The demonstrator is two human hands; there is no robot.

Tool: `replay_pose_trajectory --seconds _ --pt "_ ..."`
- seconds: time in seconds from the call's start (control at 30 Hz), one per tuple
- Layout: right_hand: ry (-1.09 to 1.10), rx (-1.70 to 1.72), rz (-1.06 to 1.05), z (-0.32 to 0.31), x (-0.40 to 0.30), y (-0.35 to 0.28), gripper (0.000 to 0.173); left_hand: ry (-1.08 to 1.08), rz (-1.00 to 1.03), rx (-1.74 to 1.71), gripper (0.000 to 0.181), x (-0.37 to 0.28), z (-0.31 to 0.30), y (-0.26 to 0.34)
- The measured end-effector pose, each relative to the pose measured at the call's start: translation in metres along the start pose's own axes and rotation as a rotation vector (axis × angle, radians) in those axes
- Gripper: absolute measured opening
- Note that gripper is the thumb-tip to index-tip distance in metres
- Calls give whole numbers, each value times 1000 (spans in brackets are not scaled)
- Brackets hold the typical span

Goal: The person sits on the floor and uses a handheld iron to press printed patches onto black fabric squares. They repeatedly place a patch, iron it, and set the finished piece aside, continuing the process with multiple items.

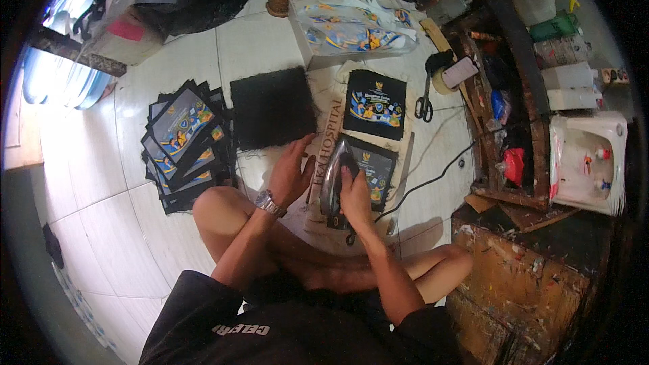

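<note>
My right hand grips the handle of a clothes iron. The iron rests over the left part of a printed black fabric piece, hiding some of its picture. Another printed black piece lies flat just beyond it, both on a pale cloth that bears lettering. My left hand, with a metal watch at the wrist, is held empty left of the iron, fingers apart. Its fingertips come near the corner of a plain black fabric stack with frayed edges.
Fanned printed black pieces are piled at the left. Beyond the cloth stands a clear box of printed transfer sheets. Black scissors and a tape roll lie at right. The iron's cord runs right, toward a wooden shelf.
</note>
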State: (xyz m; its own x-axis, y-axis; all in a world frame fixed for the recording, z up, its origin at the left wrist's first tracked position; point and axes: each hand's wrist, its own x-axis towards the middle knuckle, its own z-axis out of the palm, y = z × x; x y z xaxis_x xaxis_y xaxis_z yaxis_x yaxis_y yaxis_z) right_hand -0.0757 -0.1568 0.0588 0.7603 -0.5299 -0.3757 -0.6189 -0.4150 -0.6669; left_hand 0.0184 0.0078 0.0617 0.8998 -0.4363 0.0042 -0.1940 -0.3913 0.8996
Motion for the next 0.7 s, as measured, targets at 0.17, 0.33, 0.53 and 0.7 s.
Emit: replay_pose_trajectory --seconds 0.17,0.33,0.53,0.7 --pt "-8 12 63 -12 6 -24 59 8 19 -33 49 -2 8 5" --pt "-33 32 245 -37 1 -48 59 -46 122 154 43 -4 13 -5" --pt "54 -104 158 -40 13 0 65 -186 197 361 41 -6 42 -11" --pt "85 -77 93 -48 15 10 61 -198 264 537 44 -5 58 -22"
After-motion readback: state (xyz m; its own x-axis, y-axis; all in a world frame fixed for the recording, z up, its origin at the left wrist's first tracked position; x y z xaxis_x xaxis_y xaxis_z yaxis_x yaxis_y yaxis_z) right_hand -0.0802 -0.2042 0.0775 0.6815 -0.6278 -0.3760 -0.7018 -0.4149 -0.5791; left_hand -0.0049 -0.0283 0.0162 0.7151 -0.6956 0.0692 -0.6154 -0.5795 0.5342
